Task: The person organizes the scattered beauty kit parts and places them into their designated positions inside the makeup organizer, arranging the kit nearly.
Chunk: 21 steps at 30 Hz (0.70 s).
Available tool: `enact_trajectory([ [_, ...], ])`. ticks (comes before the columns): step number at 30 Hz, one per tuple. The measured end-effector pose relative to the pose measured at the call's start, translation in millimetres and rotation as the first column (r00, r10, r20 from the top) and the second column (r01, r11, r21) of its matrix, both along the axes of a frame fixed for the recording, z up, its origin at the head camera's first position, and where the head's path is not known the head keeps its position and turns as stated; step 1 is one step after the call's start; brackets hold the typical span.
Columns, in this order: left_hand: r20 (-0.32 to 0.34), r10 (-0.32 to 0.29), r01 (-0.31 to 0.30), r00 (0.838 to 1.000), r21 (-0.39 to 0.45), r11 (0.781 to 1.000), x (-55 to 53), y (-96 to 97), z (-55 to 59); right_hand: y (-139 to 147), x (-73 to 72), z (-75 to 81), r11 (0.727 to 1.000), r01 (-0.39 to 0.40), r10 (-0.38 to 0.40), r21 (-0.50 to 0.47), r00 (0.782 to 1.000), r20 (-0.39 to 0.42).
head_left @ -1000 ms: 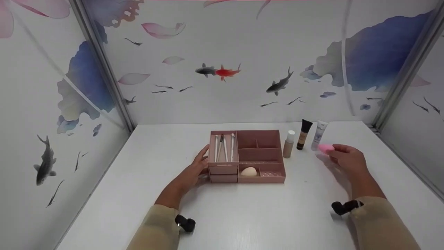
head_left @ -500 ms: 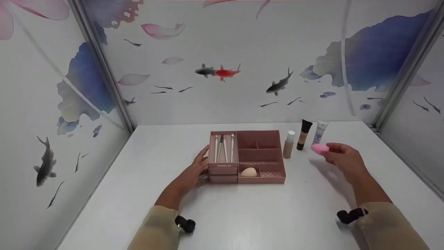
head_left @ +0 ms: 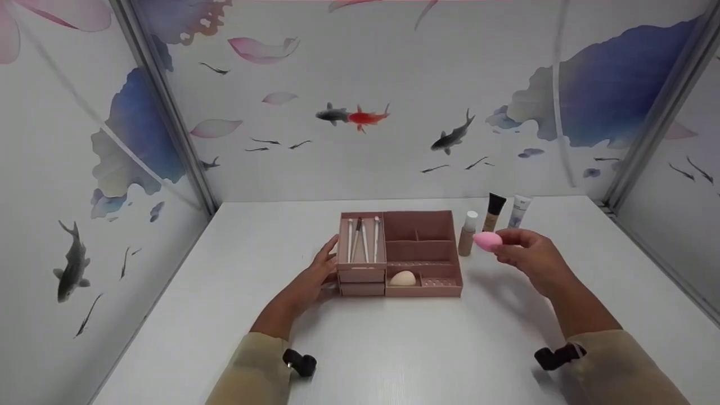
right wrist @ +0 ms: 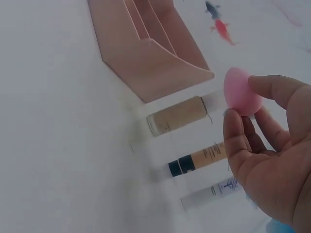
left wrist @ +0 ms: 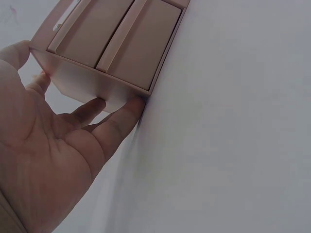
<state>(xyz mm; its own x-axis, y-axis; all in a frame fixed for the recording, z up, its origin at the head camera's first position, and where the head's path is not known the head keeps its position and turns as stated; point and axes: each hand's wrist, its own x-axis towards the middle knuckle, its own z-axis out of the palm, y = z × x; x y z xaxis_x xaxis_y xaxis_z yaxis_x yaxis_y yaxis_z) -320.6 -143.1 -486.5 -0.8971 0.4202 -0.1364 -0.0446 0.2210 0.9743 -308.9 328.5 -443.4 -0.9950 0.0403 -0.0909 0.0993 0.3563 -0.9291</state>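
Note:
Between thumb and fingers, my right hand [head_left: 531,256] pinches a pink makeup sponge [head_left: 487,241], held above the table in front of the bottle and tubes. In the right wrist view the egg-shaped sponge [right wrist: 241,92] shows whole, clear of the organizer's side. My left hand [head_left: 306,284] rests its fingertips against the left side of the pink makeup organizer [head_left: 423,292]. The left wrist view shows those fingers spread along the side wall, beside two closed drawers [left wrist: 141,43]. A cream makeup sponge [head_left: 403,278] sits in the organizer's front compartment. Several slim brushes [head_left: 364,241] lie in its top left tray.
Right of the organizer stand a foundation bottle [head_left: 467,233] with a white cap, a black-and-tan tube [head_left: 493,212] and a white tube [head_left: 519,211]. White table [head_left: 382,349] surrounds them. Patterned panels [head_left: 360,163] enclose the back and sides.
My right hand has carried the pink makeup sponge leftward from beside the white tube toward the foundation bottle. The left hand and organizer have stayed in place.

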Motion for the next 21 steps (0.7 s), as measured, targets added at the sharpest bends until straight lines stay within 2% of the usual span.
enact_trajectory([
  [7,-0.043,-0.011,0.01,0.999,-0.024,1.0,0.5,-0.9,1.3,-24,5.0,-1.2,0.999,-0.051,0.05,0.003,0.999,0.006],
  [15,0.007,-0.02,0.02,1.0,0.045,0.999,-0.6,-0.8,0.4,-41,9.6,-6.6,0.995,-0.092,0.093,0.047,0.995,-0.024],
  [21,-0.012,-0.016,0.016,1.0,0.011,1.0,0.6,-1.5,1.4,-52,12.9,-9.6,0.99,-0.12,0.123,0.074,0.991,-0.042],
])
